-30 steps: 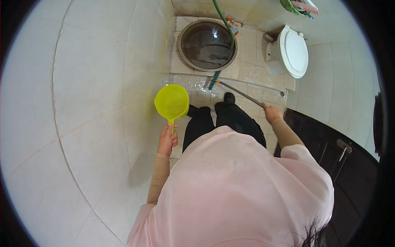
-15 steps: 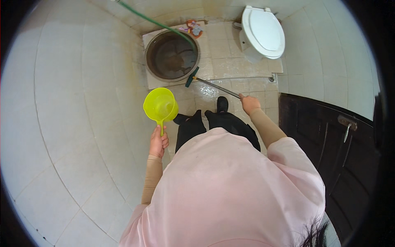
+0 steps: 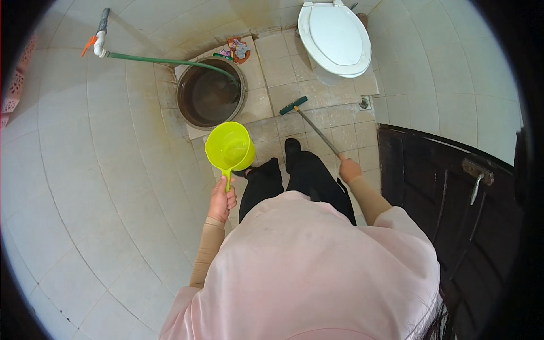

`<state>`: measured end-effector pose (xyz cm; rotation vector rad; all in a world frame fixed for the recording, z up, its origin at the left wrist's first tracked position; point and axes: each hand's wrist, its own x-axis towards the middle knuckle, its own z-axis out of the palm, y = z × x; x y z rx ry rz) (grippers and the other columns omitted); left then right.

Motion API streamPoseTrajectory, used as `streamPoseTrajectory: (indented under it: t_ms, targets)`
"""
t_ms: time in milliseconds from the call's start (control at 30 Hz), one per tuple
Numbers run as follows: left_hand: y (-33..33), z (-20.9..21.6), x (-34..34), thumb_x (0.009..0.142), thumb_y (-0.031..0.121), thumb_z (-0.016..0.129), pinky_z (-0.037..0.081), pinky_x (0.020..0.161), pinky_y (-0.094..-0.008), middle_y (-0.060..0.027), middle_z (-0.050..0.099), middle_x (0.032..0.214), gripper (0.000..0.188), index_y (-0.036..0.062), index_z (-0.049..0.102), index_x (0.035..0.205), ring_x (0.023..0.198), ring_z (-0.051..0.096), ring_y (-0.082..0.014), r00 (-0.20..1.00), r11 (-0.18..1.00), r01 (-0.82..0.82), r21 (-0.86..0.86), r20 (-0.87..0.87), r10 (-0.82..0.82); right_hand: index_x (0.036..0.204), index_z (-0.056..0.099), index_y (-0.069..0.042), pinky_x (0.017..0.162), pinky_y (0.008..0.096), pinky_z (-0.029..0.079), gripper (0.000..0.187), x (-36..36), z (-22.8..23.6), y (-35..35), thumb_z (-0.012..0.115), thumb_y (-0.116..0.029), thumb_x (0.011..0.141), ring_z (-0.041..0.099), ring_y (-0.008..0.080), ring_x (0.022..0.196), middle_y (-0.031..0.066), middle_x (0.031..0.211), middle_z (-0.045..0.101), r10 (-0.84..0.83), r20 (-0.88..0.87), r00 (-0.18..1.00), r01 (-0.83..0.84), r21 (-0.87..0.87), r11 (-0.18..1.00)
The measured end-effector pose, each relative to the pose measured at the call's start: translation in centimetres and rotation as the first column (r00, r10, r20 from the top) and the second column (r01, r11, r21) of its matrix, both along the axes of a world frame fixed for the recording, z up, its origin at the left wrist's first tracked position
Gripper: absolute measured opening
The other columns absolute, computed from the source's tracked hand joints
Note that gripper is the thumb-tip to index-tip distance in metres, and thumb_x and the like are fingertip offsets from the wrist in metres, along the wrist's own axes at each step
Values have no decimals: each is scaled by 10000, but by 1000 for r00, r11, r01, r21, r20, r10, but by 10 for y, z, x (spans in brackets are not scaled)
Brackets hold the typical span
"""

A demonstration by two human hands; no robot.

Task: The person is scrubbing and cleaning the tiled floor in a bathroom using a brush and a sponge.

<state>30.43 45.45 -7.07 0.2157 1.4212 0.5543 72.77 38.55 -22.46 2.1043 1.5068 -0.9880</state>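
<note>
My left hand (image 3: 221,199) is closed round the handle of a yellow-green water dipper (image 3: 230,146), held out in front of me near the wall. A little clear water seems to lie in its bowl. In my right hand (image 3: 350,169) is the pole of a long-handled floor brush (image 3: 320,131). Its dark green bristled head (image 3: 293,105) rests on the wet floor tiles, right of the round water tub (image 3: 245,90). That tub holds murky brownish water, and a green hose (image 3: 164,60) runs down into it.
An orange-handled tap (image 3: 97,45) on the left wall feeds the hose. Crumpled sachets (image 3: 240,50) lie behind the tub. A white toilet (image 3: 335,37) stands at the far right, with a floor drain (image 3: 364,103) nearby. Along my right side is a dark wooden door (image 3: 442,187).
The brush head has moved right, away from the tub's edge. My left hand still holds the dipper. The view has shifted, bringing the tap into sight.
</note>
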Motion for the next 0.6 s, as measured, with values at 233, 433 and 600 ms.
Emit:
streamPoseTrajectory:
  t_ms: [233, 433, 600]
  targets:
    - [-10, 16, 24, 1019, 419, 380, 179, 364, -220, 56, 292, 558, 345, 97, 503, 1035, 396, 215, -51, 999, 999, 36, -21, -36, -37, 1251, 493, -83, 815, 483, 500, 334, -63, -86, 105, 436, -133, 925, 620, 412, 964, 248, 1011, 635, -145, -140, 979, 162, 123, 979]
    - [4, 27, 15, 1019, 423, 375, 173, 366, -224, 60, 286, 554, 343, 103, 497, 1045, 396, 209, -50, 995, 996, 68, -57, -67, -71, 1318, 480, -104, 844, 495, 489, 422, -75, -102, 160, 446, -111, 898, 612, 409, 994, 250, 1056, 634, -228, -252, 940, 272, 152, 950]
    - [32, 19, 15, 1020, 417, 379, 175, 364, -224, 61, 278, 546, 334, 107, 505, 1038, 396, 202, -47, 996, 997, 65, -47, -62, -68, 1353, 486, -136, 784, 511, 487, 454, -46, -53, 70, 440, -121, 901, 633, 405, 904, 233, 968, 658, -218, -111, 970, 232, 132, 964]
